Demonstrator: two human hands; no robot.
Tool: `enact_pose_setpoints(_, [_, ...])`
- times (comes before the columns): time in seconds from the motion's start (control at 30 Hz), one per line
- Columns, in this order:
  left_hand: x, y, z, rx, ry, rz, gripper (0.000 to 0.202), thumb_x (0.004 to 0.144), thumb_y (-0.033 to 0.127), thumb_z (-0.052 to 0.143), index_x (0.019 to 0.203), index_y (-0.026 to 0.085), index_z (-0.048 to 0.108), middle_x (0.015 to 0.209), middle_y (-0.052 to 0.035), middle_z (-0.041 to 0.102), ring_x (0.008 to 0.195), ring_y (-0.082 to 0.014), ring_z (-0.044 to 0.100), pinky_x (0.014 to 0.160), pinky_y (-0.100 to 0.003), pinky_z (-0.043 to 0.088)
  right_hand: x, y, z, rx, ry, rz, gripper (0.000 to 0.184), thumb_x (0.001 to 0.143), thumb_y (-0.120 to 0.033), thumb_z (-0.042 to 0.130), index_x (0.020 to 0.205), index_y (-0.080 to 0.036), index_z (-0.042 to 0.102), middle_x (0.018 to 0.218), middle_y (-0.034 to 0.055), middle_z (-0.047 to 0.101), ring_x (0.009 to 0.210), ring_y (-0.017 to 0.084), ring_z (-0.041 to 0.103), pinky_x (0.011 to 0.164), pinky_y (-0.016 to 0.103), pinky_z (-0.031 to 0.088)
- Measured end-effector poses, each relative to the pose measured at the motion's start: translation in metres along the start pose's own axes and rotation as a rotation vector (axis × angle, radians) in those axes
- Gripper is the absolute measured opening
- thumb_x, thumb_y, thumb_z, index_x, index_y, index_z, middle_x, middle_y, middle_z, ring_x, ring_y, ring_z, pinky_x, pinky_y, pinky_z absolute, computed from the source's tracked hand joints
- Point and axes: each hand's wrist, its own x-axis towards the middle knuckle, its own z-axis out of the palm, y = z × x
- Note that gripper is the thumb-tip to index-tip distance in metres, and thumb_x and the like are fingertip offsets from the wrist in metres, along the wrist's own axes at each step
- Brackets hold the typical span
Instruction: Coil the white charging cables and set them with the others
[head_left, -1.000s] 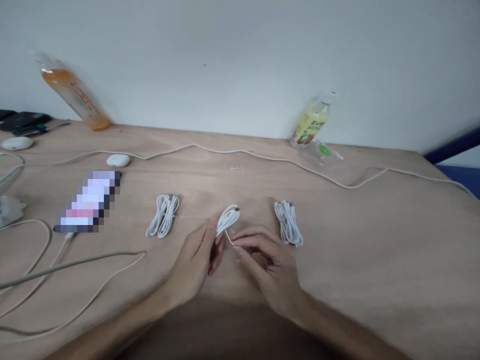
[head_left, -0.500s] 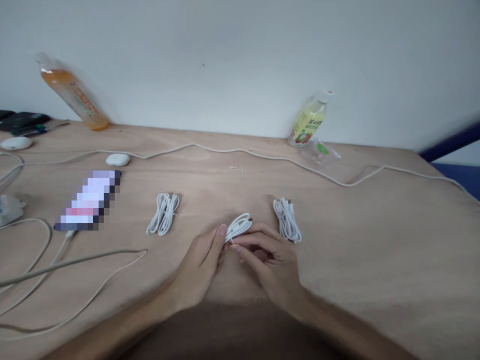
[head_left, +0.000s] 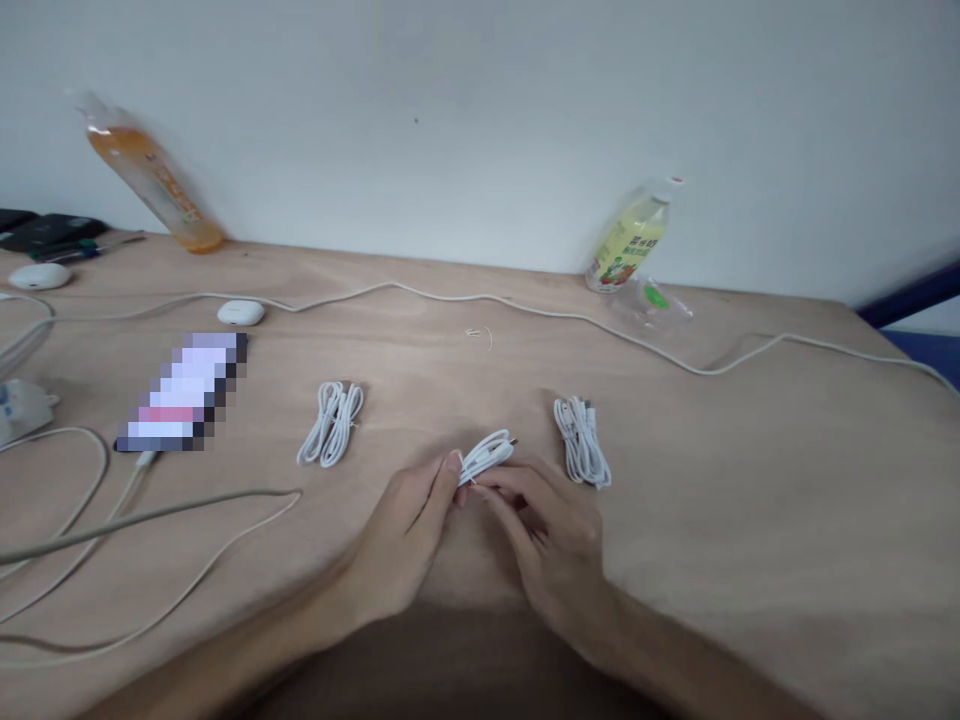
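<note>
A coiled white cable (head_left: 486,456) is pinched between the thumb and fingers of my left hand (head_left: 420,510), just above the wooden table. One metal plug end sticks out at the coil's right. My right hand (head_left: 559,520) has its thumb and forefinger closed at a thin white twist tie (head_left: 473,482) on the coil's lower side; its other fingers curl behind the cable. Two more bundled white cables lie flat on the table: a left bundle (head_left: 331,424) beyond my left hand and a right bundle (head_left: 582,442) just past my right hand.
A long white cord (head_left: 480,298) crosses the table's back. To the left lie a phone (head_left: 180,390) on a charging lead, a white earbud case (head_left: 241,313) and looping cords. An orange drink bottle (head_left: 154,180) and a yellow bottle (head_left: 630,240) lean against the wall. Tie scraps (head_left: 480,335) lie mid-table.
The coil has turned slightly in my hands, so its plug end shows more clearly. My right fingers have shifted a little at the tie. The whole view has moved slightly.
</note>
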Motion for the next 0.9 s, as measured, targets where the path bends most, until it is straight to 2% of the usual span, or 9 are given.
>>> enact_pose_setpoints(0.1, [-0.001,0.0011,-0.0003,0.061,0.028,0.019,0.048,0.11,0.053,0.051,0.075,0.022,0.06,0.072,-0.0014,0.057,0.069,-0.0203,0.048,0.059,-0.03,0.035,-0.0019,-0.0001,0.0006,-0.017,-0.014,-0.02,0.014,0.108,-0.015,0.065,0.108,-0.027,0.073,0.094,-0.0005,0.081,0.081,0.016,0.078,0.073,0.025,0.066])
enact_pose_setpoints(0.23, [-0.0015,0.0026,-0.0005,0.103,0.031,0.051,0.046,0.111,0.046,0.05,0.072,0.023,0.061,0.071,-0.0014,0.059,0.073,-0.0225,0.053,0.065,-0.032,0.036,-0.0048,0.0007,0.0031,-0.023,-0.007,0.016,0.01,0.108,-0.019,0.068,0.105,-0.027,0.073,0.089,-0.002,0.081,0.074,0.014,0.076,0.069,0.024,0.064])
enact_pose_setpoints(0.37, [-0.0012,0.0035,-0.0007,0.043,0.004,0.063,0.044,0.11,0.041,0.053,0.07,0.024,0.062,0.07,-0.001,0.062,0.073,-0.0227,0.054,0.07,-0.032,0.038,-0.0056,0.0009,0.0048,-0.002,-0.001,0.073,0.009,0.108,-0.024,0.069,0.1,-0.026,0.073,0.085,-0.0021,0.081,0.069,0.014,0.076,0.063,0.024,0.062])
enact_pose_setpoints(0.47, [-0.0016,0.0043,-0.0003,-0.031,0.046,0.059,0.04,0.106,0.039,0.062,0.069,0.024,0.068,0.071,-0.002,0.066,0.077,-0.0244,0.057,0.075,-0.033,0.041,-0.0061,0.0005,0.0051,-0.015,0.005,0.081,0.013,0.109,-0.029,0.068,0.097,-0.026,0.073,0.083,-0.0014,0.082,0.066,0.015,0.076,0.061,0.025,0.062])
enact_pose_setpoints(0.63, [-0.0049,0.0015,0.0,-0.036,0.056,0.048,0.038,0.105,0.037,0.064,0.069,0.024,0.071,0.072,-0.0022,0.069,0.079,-0.025,0.059,0.079,-0.033,0.044,-0.008,-0.0013,0.0033,-0.103,0.032,-0.018,0.009,0.108,-0.026,0.07,0.1,-0.026,0.074,0.081,-0.0029,0.082,0.062,0.014,0.073,0.064,0.026,0.062])
enact_pose_setpoints(0.77, [-0.0079,-0.0006,-0.0002,0.037,0.077,0.071,0.036,0.106,0.042,0.062,0.078,0.025,0.078,0.081,-0.0037,0.075,0.085,-0.0261,0.062,0.089,-0.033,0.046,-0.0083,-0.0025,0.0018,-0.138,0.042,-0.101,0.009,0.108,-0.021,0.068,0.107,-0.028,0.074,0.084,-0.0019,0.083,0.063,0.015,0.074,0.066,0.027,0.062])
enact_pose_setpoints(0.9, [-0.0057,0.0053,-0.0012,0.062,-0.016,0.104,0.038,0.106,0.048,0.059,0.085,0.024,0.079,0.086,-0.0049,0.076,0.088,-0.027,0.064,0.088,-0.034,0.049,-0.0089,-0.0022,0.0027,-0.188,0.055,-0.098,0.013,0.111,-0.024,0.064,0.104,-0.028,0.075,0.076,-0.0017,0.079,0.056,0.016,0.07,0.061,0.028,0.06])
